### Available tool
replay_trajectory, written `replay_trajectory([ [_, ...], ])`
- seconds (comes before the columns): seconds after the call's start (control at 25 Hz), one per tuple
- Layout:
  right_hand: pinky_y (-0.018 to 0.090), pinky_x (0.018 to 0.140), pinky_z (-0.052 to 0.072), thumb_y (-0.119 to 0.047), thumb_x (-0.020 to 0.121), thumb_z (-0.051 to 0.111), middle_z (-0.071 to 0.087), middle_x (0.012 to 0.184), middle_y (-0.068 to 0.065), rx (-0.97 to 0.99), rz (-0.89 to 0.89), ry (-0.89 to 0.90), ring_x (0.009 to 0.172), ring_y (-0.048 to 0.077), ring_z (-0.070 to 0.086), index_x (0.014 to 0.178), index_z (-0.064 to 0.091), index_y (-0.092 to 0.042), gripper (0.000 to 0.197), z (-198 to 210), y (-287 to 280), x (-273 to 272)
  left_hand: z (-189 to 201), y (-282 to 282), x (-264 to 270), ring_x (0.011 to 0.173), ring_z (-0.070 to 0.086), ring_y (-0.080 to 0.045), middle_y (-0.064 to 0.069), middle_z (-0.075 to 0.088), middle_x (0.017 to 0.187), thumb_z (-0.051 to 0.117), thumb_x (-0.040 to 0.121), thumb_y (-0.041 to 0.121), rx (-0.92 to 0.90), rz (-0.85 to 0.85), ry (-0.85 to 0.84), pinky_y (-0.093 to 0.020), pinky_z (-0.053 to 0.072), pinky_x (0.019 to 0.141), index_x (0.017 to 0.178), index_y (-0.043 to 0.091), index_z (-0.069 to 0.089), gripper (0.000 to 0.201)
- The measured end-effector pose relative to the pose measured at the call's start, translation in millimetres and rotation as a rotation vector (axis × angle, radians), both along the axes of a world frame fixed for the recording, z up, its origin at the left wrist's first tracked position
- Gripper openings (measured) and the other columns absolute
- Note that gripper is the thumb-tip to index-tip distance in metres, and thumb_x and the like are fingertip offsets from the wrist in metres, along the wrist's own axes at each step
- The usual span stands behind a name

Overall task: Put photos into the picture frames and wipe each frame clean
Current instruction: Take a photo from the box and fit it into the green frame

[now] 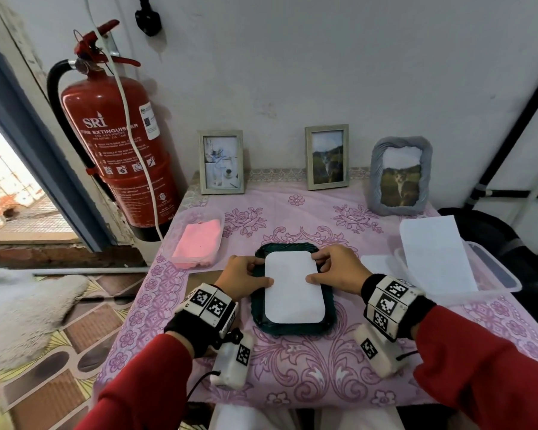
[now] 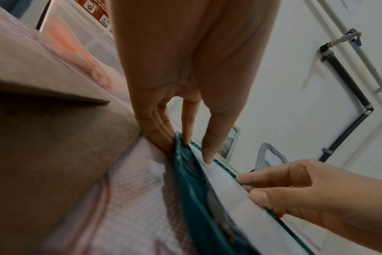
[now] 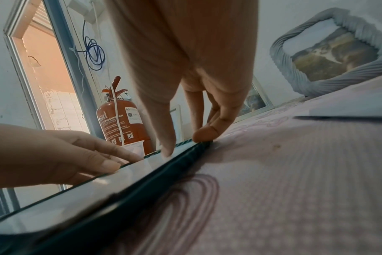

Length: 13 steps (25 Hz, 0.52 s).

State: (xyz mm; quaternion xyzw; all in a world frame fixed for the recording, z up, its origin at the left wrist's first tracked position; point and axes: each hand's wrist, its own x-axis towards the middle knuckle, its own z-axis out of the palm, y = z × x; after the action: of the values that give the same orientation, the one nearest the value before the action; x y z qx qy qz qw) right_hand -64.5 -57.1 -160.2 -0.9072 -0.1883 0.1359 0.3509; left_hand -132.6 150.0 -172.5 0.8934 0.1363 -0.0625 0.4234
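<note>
Both hands, left hand (image 1: pixel 244 276) and right hand (image 1: pixel 339 270), press the white photo (image 1: pixel 293 288) flat with straightish fingers, so I'd seat its corners evenly inside the dark green frame (image 1: pixel 330 318).

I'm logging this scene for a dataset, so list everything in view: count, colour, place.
Dark green frame: 1, face down, table centre.
White sheet: 1, lying in the green frame's back.
Standing frames: 3 at the wall; two pale, one grey ruffled.
Pink cloth: 1, in a clear tub, table left.
Clear tub: 1, table right, white paper in it.
Tablecloth: pink, floral.
Fire extinguisher: 1, red, left wall.
Left hand, right hand: fingers pressing the sheet's edges; red sleeves.
</note>
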Motion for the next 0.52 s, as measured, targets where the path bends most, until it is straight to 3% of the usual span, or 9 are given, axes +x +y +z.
replay_trajectory([
  [0.16, 0.015, 0.076, 0.041, -0.01, 0.077, 0.072, 0.064, 0.115, 0.01, -0.036, 0.039, -0.017, 0.085, 0.011, 0.056, 0.122, 0.059, -0.003, 0.047, 0, -5, 2, -1, -2, -1, 0.114, 0.052, -0.029, -0.023, 0.051, 0.125, 0.074, 0.077, 0.015, -0.006, -0.004, -0.019, -0.031, 0.042, 0.099, 0.126, 0.009, 0.055, 0.053],
  [0.32, 0.015, 0.073, 0.038, -0.017, 0.075, 0.076, 0.062, 0.115, 0.006, -0.053, 0.073, -0.023, 0.084, 0.011, 0.052, 0.123, 0.06, -0.007, 0.051, 0, -10, 2, 1, -4, -3, 0.095, 0.052, -0.019, -0.021, 0.055, 0.121, 0.072, 0.078, 0.012, -0.041, 0.003, -0.025, -0.024, 0.043, 0.09, 0.128, 0.005, 0.053, 0.054],
  [0.4, 0.014, 0.073, 0.038, -0.02, 0.074, 0.078, 0.061, 0.115, 0.006, -0.053, 0.08, -0.021, 0.085, 0.011, 0.052, 0.124, 0.059, -0.007, 0.054, 0, -10, 2, 4, -4, -5, 0.095, 0.052, -0.02, -0.018, 0.056, 0.113, 0.072, 0.08, 0.015, -0.054, 0.007, -0.021, -0.025, 0.043, 0.09, 0.129, 0.006, 0.053, 0.053],
  [0.52, 0.002, 0.062, 0.037, -0.018, 0.074, 0.078, 0.061, 0.118, 0.007, -0.05, 0.093, -0.028, 0.088, 0.009, 0.049, 0.125, 0.058, -0.005, 0.056, -1, -10, 3, 12, 4, -13, 0.092, 0.052, -0.017, -0.009, 0.052, 0.104, 0.072, 0.08, 0.02, -0.042, 0.052, -0.082, -0.023, 0.043, 0.085, 0.125, 0.01, 0.056, 0.049],
])
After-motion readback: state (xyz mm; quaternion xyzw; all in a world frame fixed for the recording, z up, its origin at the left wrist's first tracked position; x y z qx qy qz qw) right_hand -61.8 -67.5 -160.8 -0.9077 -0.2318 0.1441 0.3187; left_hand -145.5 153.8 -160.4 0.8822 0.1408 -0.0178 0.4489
